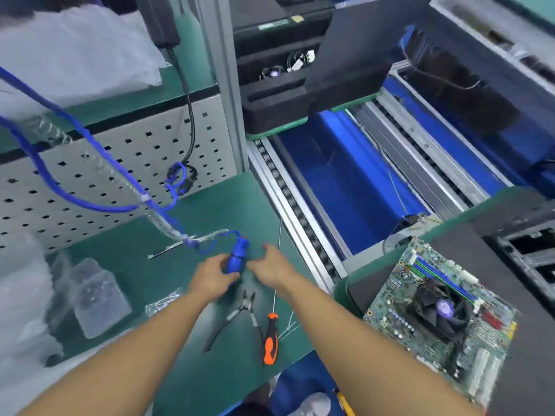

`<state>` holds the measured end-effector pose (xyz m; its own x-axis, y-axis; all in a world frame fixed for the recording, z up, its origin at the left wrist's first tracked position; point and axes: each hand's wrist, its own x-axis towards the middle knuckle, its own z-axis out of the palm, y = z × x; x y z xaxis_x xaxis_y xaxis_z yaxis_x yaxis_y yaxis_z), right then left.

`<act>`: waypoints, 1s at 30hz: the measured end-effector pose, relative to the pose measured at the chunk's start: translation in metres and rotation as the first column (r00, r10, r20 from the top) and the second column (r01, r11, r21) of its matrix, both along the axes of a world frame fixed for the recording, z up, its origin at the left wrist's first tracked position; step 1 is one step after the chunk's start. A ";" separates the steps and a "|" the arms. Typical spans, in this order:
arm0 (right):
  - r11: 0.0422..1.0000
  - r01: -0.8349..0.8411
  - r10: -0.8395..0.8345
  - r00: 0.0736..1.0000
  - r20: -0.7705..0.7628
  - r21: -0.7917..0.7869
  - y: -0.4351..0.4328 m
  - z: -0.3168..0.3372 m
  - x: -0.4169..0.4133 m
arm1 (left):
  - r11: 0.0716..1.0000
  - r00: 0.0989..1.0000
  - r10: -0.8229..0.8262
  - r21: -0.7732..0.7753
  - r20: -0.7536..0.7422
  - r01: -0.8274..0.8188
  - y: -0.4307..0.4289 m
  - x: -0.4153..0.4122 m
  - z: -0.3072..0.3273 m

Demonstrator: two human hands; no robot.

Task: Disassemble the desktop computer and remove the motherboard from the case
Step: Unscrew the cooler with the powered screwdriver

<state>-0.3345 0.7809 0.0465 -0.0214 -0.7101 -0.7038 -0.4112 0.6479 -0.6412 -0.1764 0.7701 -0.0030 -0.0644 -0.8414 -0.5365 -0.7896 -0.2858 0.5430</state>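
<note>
On the green bench my left hand [211,276] grips a blue electric screwdriver [237,255] whose blue cable [90,202] runs up to the left. My right hand [271,264] hovers just right of the tool with fingers relaxed and holds nothing. The motherboard [435,319], with a black fan on it, lies loose on a dark pad at the right. Beside it stands the open computer case [528,253], partly cut off by the frame edge.
Pliers [237,315] and an orange-handled screwdriver [271,337] lie near the bench's front edge. Clear plastic boxes [96,298] sit at the left. A conveyor [345,181] with blue lining runs past the bench, carrying a black foam tray [279,94]. A pegboard [120,163] stands behind.
</note>
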 end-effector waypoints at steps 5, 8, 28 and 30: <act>0.999 0.024 -0.026 0.999 0.036 0.046 0.008 -0.003 -0.021 | 0.998 0.970 -0.059 0.000 0.237 0.061 -0.012 0.009 -0.017; 0.995 0.070 -0.072 0.997 0.028 0.071 0.012 -0.003 -0.038 | 0.994 0.947 -0.098 -0.020 0.306 0.109 -0.014 0.002 -0.022; 0.947 0.159 -0.215 0.959 -0.183 -0.279 0.073 0.070 -0.144 | 0.957 0.852 -0.267 -0.230 -0.451 0.178 0.029 -0.174 0.059; 0.926 0.186 -0.279 0.924 -0.262 -0.329 0.086 0.082 -0.174 | 0.923 0.796 -0.373 -0.282 -0.476 0.264 0.034 -0.205 0.075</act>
